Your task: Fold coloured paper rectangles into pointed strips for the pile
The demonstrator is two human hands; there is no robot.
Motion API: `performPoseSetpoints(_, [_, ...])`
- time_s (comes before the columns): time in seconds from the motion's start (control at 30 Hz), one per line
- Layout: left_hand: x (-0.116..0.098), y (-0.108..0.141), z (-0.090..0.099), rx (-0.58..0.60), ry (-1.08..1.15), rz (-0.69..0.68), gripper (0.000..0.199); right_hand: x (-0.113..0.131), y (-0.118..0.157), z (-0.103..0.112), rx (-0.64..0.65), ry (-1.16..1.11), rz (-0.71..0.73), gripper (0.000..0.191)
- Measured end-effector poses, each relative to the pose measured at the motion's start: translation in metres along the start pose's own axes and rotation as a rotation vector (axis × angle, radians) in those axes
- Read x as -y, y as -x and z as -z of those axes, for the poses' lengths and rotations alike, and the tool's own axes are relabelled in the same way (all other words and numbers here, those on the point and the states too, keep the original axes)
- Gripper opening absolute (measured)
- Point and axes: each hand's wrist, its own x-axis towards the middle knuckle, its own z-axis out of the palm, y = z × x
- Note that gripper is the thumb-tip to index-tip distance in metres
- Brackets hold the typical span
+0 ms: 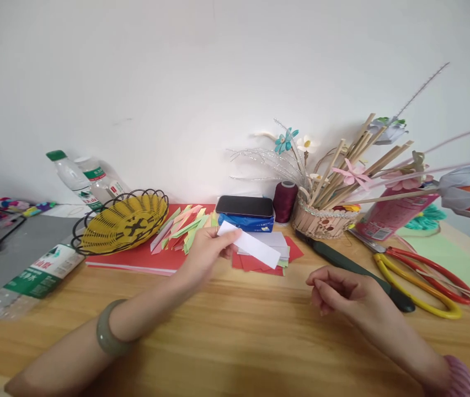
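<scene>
My left hand [210, 248] pinches one end of a white paper strip [255, 248] between thumb and fingers. The strip slants down to the right, above a stack of white and red paper pieces [270, 240]. To the right, my right hand [342, 292] hovers over the table with its fingers curled in and the thumb against them; nothing shows in it. Beside it lie a dark green long-handled tool [346, 260] and scissors [419, 281] with one red and one yellow handle.
A yellow woven basket [125, 223] leans at the left near plastic bottles [38, 278]. Folded coloured paper strips [185, 226] lie on red sheets. A phone [244, 206] rests on a blue box. Behind are a maroon thread spool [284, 203] and a stick-filled flower basket [321, 218].
</scene>
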Motion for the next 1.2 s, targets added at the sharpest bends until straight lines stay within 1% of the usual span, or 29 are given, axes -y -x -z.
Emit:
performPoseSetpoints(0.07, [0.001, 0.001, -0.001, 0.012, -0.016, 0.032, 0.03, 0.006, -0.003, 0.0, -0.024, 0.021, 0.023, 0.031])
performPoseSetpoints(0.1, [0.002, 0.002, -0.005, 0.035, -0.025, 0.053, 0.029, 0.011, -0.005, -0.002, -0.004, 0.03, 0.044, 0.031])
performPoseSetpoints(0.17, [0.003, 0.007, -0.013, 0.086, -0.038, 0.082, 0.028, 0.021, -0.01, -0.008, 0.069, 0.004, 0.066, 0.031])
performPoseSetpoints(0.23, [0.004, 0.012, -0.02, 0.11, -0.045, 0.08, 0.03, 0.028, -0.013, -0.016, 0.156, -0.028, 0.059, 0.031])
performPoseSetpoints(0.33, [0.002, 0.015, -0.02, 0.106, -0.052, 0.047, 0.029, 0.029, -0.013, -0.022, 0.208, -0.082, 0.035, 0.035])
performPoseSetpoints(0.4, [-0.002, 0.013, -0.012, 0.075, -0.039, 0.004, 0.03, 0.026, -0.01, -0.021, 0.197, -0.11, 0.02, 0.034])
performPoseSetpoints(0.53, [-0.007, 0.004, 0.006, -0.084, 0.048, -0.14, 0.03, 0.02, -0.002, -0.013, 0.142, -0.196, -0.026, 0.036])
performPoseSetpoints(0.57, [-0.007, 0.004, 0.007, -0.093, 0.063, -0.155, 0.03, 0.019, -0.001, -0.013, 0.123, -0.232, -0.038, 0.037])
performPoseSetpoints(0.6, [-0.005, 0.006, 0.006, -0.077, 0.068, -0.153, 0.03, 0.018, -0.002, -0.014, 0.104, -0.273, -0.046, 0.037])
performPoseSetpoints(0.67, [0.0, 0.014, -0.003, 0.023, 0.064, -0.101, 0.035, 0.016, -0.003, -0.02, 0.087, -0.353, -0.056, 0.039])
performPoseSetpoints(0.7, [0.004, 0.019, -0.009, 0.112, 0.065, -0.056, 0.039, 0.015, -0.005, -0.024, 0.093, -0.389, -0.06, 0.041])
performPoseSetpoints(0.73, [0.007, 0.024, -0.015, 0.265, 0.097, 0.005, 0.043, 0.014, -0.006, -0.029, 0.107, -0.419, -0.064, 0.043])
performPoseSetpoints(0.77, [0.01, 0.028, -0.021, 0.378, 0.125, 0.035, 0.044, 0.014, -0.007, -0.034, 0.125, -0.445, -0.068, 0.044])
performPoseSetpoints(0.8, [0.013, 0.031, -0.026, 0.413, 0.144, 0.049, 0.043, 0.013, -0.007, -0.039, 0.143, -0.465, -0.074, 0.045])
performPoseSetpoints(0.83, [0.014, 0.033, -0.029, 0.436, 0.167, 0.062, 0.041, 0.012, -0.006, -0.043, 0.157, -0.478, -0.079, 0.045])
performPoseSetpoints(0.93, [0.014, 0.033, -0.033, 0.428, 0.263, 0.11, 0.041, 0.011, -0.002, -0.05, 0.176, -0.47, -0.075, 0.04])
performPoseSetpoints(1.03, [0.011, 0.032, -0.033, 0.437, 0.336, 0.162, 0.044, 0.011, 0.003, -0.05, 0.162, -0.385, -0.019, 0.038])
performPoseSetpoints(1.1, [0.009, 0.032, -0.032, 0.406, 0.308, 0.156, 0.043, 0.01, 0.005, -0.048, 0.108, -0.291, 0.052, 0.037])
performPoseSetpoints(1.2, [0.009, 0.032, -0.031, 0.347, 0.207, 0.152, 0.044, 0.008, 0.007, -0.039, -0.087, -0.12, 0.188, 0.031])
